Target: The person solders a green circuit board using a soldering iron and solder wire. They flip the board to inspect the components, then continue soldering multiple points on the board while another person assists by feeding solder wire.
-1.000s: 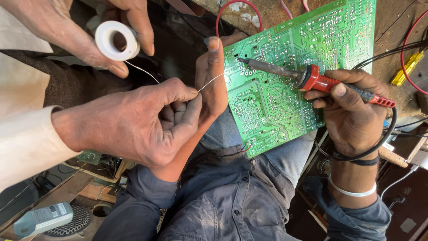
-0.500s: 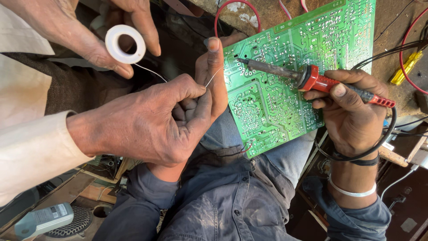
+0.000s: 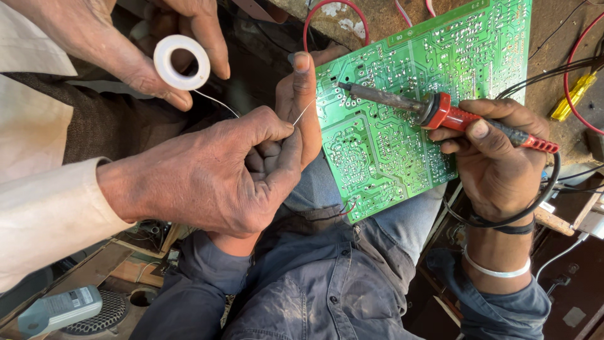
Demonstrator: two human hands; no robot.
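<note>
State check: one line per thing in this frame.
circuit board: solder side up, tilted on the lap, left hand at its edge
soldering iron: in right hand, tip on board
solder wire: pinched by a co-worker's hand
white spool: held by co-worker's other hand

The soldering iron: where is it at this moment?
In the head view, the soldering iron lies at the right, gripped by the right hand, its tip resting over the green circuit board.
</note>
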